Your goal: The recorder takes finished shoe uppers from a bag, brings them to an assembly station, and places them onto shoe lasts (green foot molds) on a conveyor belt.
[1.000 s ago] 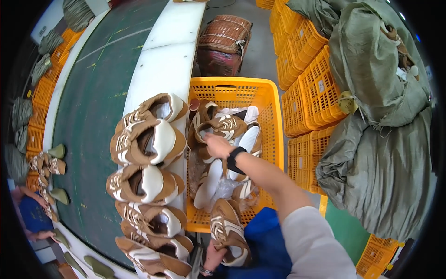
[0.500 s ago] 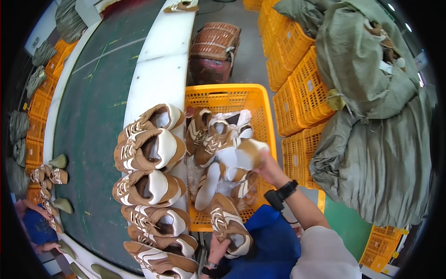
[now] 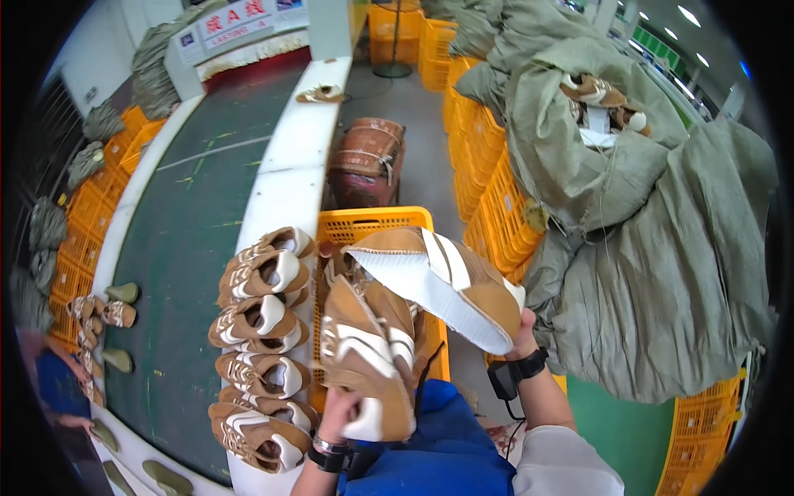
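Brown-and-white shoe [image 3: 484, 285], pale sole toward the camera, tilts in the right hand [image 3: 524, 335] across the yellow crate's [image 3: 376, 218] right edge. Second shoe [image 3: 356, 372], toe up, is in the left hand [image 3: 335, 413] above the crate's near edge. Both prob. light for one-hand carrying, w/ soft, bendy uppers & a firmer sole, neither v. slippery nor fragile; best hold is approx. the stiff heel end, w/ pale parts kept clean. Right fingers, mostly hidden behind the heel, look clamped on it; exact spread can't be told. Left fingers are closed on the other's heel end, nr its opening. More shoes [image 3: 265, 318] line the surface's [image 3: 285, 190] right edge, L of crate.
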Demonstrator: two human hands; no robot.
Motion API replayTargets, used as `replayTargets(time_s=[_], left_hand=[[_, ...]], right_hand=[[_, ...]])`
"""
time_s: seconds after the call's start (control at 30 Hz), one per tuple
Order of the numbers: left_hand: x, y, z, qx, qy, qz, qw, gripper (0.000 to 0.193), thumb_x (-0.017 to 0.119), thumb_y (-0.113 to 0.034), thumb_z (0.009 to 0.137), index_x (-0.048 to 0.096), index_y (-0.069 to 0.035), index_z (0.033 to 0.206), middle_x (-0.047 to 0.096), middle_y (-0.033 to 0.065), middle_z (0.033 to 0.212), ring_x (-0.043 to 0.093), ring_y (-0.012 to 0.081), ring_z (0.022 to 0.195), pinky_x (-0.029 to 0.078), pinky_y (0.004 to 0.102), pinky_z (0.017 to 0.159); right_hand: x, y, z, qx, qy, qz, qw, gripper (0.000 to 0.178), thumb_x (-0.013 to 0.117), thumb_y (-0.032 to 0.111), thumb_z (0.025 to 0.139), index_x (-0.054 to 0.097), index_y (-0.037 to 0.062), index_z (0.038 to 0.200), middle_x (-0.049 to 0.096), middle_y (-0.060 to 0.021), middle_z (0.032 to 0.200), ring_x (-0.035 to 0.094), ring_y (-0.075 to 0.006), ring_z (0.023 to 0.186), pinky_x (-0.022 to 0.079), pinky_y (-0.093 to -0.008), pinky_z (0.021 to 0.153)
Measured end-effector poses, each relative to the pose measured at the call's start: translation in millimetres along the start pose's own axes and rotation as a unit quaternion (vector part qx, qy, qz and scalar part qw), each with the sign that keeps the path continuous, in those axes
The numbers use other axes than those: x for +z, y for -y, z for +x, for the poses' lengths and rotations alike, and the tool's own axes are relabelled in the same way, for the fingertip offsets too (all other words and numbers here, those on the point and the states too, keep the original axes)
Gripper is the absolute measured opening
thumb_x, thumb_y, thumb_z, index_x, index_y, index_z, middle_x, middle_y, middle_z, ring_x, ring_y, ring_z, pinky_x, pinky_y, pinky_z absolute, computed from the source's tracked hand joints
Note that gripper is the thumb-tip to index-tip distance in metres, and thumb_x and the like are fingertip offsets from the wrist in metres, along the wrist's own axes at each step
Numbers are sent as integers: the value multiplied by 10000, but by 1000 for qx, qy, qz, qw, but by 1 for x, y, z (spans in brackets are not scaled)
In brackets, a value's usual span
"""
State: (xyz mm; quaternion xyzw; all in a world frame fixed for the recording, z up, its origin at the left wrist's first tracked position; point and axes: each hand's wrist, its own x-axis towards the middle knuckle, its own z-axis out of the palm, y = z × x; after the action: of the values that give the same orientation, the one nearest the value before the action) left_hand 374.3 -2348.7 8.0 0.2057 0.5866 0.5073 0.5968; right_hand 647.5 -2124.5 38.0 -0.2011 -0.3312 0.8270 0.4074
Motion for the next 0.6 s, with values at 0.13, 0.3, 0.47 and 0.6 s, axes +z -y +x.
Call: replayTargets(time_s=[0.13,0.3,0.47,0.6], left_hand=[[-59,26,-45,96,-34,-62,993,408,576,-178,845,449,-47,1210,579,73,1074,578,167,956,464,307,863],[-96,5,-104,245,-119,-158,949,379,543,-202,865,463,-40,1198,580,77,1073,580,180,958,468,314,864],[-140,-33,-160,374,-197,-239,874,360,509,-226,885,477,-33,1187,581,80,1071,582,193,960,471,320,866],[-180,-28,-201,470,-233,-296,798,352,482,-245,900,488,-28,1178,582,84,1070,584,203,961,473,325,867]], right_hand=[[48,10,-17,-43,42,98,993,860,705,529,658,416,36,1301,526,-135,1243,562,-260,1073,466,-391,931],[98,-46,-19,39,109,157,981,816,522,629,754,402,59,1326,489,-111,1296,515,-279,1138,451,-422,937],[181,-129,-57,196,213,185,939,791,505,611,768,405,58,1324,486,-116,1297,485,-292,1171,413,-428,972],[233,-180,-82,346,267,246,865,699,514,516,804,410,58,1322,489,-107,1298,449,-279,1208,349,-407,1023]])
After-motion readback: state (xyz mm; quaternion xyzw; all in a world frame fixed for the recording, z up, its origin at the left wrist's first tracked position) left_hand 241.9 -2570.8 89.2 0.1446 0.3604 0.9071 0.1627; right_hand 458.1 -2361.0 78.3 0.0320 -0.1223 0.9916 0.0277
